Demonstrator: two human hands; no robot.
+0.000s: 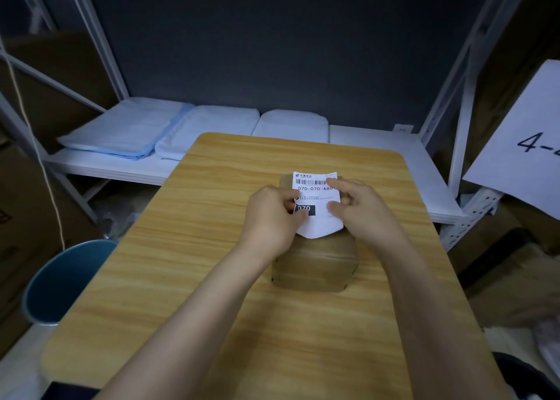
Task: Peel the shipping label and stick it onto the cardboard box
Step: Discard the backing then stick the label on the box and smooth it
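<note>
A white shipping label (318, 198) with a barcode and black print lies over the top of a small brown cardboard box (315, 263) on the wooden table (212, 248). My left hand (272, 217) pinches the label's left edge between thumb and fingers. My right hand (360, 208) holds the right edge, its forefinger on the upper right corner and its thumb lower down. The label's near edge curls up off the box. The far part of the box is hidden under the label and my hands.
A blue bin (63, 281) stands on the floor left of the table. Behind the table a white shelf (378, 154) carries folded pale blue cloths (127, 133). Cardboard boxes (27, 211) stand at left, and a paper sign (527, 145) hangs at right.
</note>
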